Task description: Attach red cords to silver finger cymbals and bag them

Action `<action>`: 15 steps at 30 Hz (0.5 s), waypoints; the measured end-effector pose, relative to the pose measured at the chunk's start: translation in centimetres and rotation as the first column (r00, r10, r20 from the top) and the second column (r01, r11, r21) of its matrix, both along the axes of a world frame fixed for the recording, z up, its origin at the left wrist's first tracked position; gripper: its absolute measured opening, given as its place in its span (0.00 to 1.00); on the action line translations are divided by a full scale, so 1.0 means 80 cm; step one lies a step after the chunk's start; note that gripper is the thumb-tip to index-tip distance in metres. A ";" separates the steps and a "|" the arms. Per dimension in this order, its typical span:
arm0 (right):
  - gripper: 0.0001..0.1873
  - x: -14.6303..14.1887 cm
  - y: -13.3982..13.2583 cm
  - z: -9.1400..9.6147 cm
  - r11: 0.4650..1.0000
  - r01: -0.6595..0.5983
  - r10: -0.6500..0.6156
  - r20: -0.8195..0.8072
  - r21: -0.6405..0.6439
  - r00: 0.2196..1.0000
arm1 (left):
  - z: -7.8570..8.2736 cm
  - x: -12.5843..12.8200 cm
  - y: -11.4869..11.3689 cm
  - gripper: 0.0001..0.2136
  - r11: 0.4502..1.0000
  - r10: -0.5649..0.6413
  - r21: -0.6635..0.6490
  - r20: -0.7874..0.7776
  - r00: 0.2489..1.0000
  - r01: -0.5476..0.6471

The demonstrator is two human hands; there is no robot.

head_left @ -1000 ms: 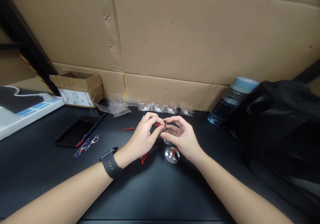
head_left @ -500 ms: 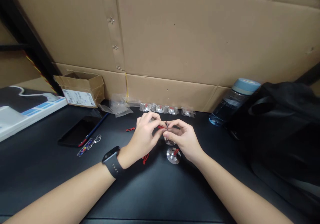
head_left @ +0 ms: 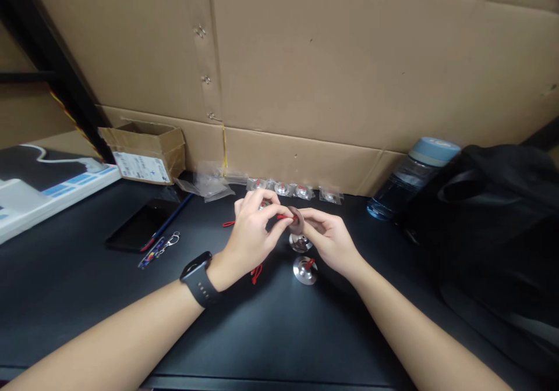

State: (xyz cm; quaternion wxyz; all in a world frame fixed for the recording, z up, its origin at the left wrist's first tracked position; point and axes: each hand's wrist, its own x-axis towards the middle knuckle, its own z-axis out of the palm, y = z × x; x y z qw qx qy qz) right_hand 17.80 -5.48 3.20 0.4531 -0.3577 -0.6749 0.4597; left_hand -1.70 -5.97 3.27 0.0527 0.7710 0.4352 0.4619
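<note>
My left hand [head_left: 255, 222], a dark smartwatch on its wrist, is closed with thumb and forefinger pinching a red cord [head_left: 282, 217]. Against those fingertips a small metal finger cymbal [head_left: 299, 221] stands on edge, its face turned toward me. My right hand [head_left: 332, 240] holds this cymbal from behind, its fingers partly hidden. Below the hands, two more finger cymbals lie on the black table, one [head_left: 300, 242] close under the right fingers and the other [head_left: 305, 271] nearer me with a red cord at its hub. Loose red cord loops [head_left: 256, 273] show beside the left wrist.
Several bagged cymbals [head_left: 282, 189] line the cardboard wall, beside empty plastic bags [head_left: 212, 186]. Leftward are a cardboard box [head_left: 148, 152], a phone [head_left: 144, 222], a keyring [head_left: 159, 250] and a power strip [head_left: 65, 190]. A water bottle [head_left: 406, 176] and black bag [head_left: 493, 251] stand right.
The held cymbal has turned from nearly edge-on to showing its face. My right fingers have shifted behind it. The view has moved slightly.
</note>
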 end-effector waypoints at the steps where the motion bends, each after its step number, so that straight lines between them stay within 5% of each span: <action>1: 0.14 0.000 0.001 -0.001 1.000 -0.008 0.008 0.011 0.019 1.000 | 0.000 0.000 -0.001 0.03 1.000 -0.002 0.000 0.006 1.000 0.002; 15: 0.13 0.010 0.005 0.002 0.970 -0.070 0.018 0.220 0.235 0.975 | 0.003 -0.001 -0.002 0.04 1.000 -0.007 -0.002 -0.062 0.998 0.007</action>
